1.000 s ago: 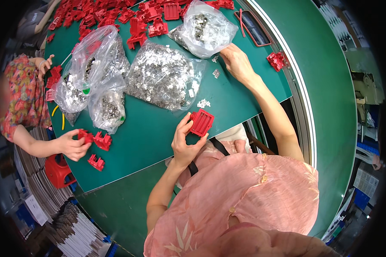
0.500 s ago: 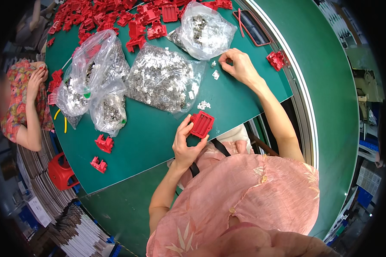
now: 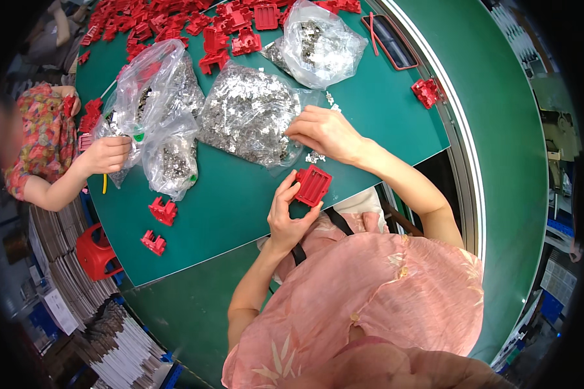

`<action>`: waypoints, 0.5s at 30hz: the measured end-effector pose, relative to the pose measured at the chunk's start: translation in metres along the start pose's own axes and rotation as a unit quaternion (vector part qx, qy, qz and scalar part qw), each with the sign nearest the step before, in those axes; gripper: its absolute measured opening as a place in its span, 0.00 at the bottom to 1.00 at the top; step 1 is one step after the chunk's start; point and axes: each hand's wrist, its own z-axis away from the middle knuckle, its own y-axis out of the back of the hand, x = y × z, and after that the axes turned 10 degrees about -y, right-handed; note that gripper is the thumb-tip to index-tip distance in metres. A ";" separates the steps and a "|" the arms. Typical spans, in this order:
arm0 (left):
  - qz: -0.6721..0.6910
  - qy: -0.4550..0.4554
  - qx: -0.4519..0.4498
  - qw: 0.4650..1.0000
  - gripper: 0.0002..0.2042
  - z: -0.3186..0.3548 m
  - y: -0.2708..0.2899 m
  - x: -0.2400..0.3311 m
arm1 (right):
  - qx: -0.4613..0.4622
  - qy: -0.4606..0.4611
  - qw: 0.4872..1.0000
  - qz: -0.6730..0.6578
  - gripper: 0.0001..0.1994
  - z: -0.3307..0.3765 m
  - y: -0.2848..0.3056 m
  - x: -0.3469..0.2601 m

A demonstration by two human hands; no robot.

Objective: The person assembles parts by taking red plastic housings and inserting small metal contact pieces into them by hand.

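Note:
My left hand (image 3: pixel 288 217) grips a red plastic housing (image 3: pixel 314 185), rectangular with slots, between thumb and fingers near the table's front edge. My right hand (image 3: pixel 328 134) is at the right side of a clear plastic bag (image 3: pixel 245 117) full of small silvery metal pieces. Its fingers are drawn together with the tips against the bag's contents; what is between them is hidden. A few loose metal pieces (image 3: pixel 315 157) lie just beyond the red housing, partly below my right hand. Another couple of loose metal pieces (image 3: pixel 331 101) lie farther off.
More bags of metal pieces stand behind (image 3: pixel 323 48) and left (image 3: pixel 170 159). Red housings (image 3: pixel 162 211) lie at the left, with a large heap (image 3: pixel 169 26) at the back. A phone in a red case (image 3: pixel 394 42) rests far right. A co-worker's hand (image 3: pixel 107 154) reaches to the left bags.
My right hand has moved left from the loose pieces to the middle bag. My left hand still holds the red housing. The co-worker's hand has reached across to the left bags.

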 end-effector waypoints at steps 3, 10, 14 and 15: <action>0.001 -0.001 0.000 1.000 0.32 0.001 0.000 0.000 | -0.018 -0.038 0.984 0.175 0.06 -0.008 -0.021 0.011; -0.005 -0.012 0.002 1.000 0.32 0.001 0.000 -0.001 | -0.026 -0.052 0.983 0.172 0.05 -0.012 -0.030 0.012; -0.004 -0.016 0.006 1.000 0.32 0.003 0.000 -0.002 | 0.004 -0.064 0.997 0.031 0.05 -0.006 -0.010 0.004; 0.002 -0.006 0.025 1.000 0.31 0.001 -0.001 -0.001 | 0.023 -0.072 0.997 -0.018 0.05 -0.003 -0.002 -0.001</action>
